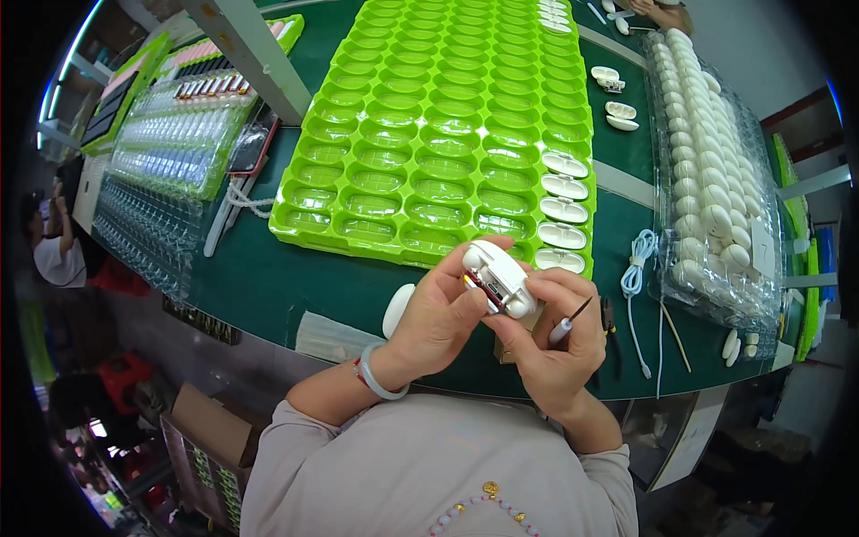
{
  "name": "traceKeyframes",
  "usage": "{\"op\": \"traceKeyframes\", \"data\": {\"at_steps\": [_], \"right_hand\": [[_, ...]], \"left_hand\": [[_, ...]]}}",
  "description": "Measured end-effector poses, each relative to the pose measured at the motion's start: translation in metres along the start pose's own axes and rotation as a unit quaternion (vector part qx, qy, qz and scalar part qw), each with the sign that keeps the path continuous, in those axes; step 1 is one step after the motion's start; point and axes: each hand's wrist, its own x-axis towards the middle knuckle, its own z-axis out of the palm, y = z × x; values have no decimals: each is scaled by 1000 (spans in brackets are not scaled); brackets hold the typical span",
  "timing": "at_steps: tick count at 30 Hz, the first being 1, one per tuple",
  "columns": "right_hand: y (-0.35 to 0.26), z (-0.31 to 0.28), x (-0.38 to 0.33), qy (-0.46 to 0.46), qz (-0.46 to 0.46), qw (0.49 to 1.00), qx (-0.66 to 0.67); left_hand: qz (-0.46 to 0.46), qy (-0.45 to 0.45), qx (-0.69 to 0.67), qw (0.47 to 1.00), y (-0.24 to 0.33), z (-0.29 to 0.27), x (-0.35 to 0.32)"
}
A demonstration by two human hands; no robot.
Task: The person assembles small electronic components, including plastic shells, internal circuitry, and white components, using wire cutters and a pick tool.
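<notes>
Close in front of my body, both hands hold a white earphone charging case (512,268), tilted so that its inside shows. A small circuit board and a red-and-gold part (479,288) sit in it. My left hand (434,318) grips its left side, the thumb by the board. The fingertips and thumb of my right hand (565,358) pinch the lower right side. Tucked in that same hand is a thin pointed tool (561,331) with a white handle and dark tip. A white oval shell (398,309) lies left of my left hand.
Beyond my hands lies a bright green tray (376,234) of oval pockets, with white cases (564,210) in its right column. To the right are a coiled cable (637,264), pliers (610,336) and stacked white shells (707,179). A metal post (255,58) rises at the left.
</notes>
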Motion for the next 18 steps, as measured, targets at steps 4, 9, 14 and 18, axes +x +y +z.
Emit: {"op": "traceKeyframes", "data": {"at_steps": [4,9,14,18], "right_hand": [[6,7,-4,34,-14,999,-16],[10,-7,4,-8,-30,998,-47],[26,-37,27,-302,-48,949,73],[24,-33,30,-277,-48,959,27]], "left_hand": [[3,-15,-180,984,2,7,2],[-25,-19,-6,999,18,10,4],[-237,-90,-106,962,38,-10,-2],[-271,-32,-33,962,28,-5,-1]]}}
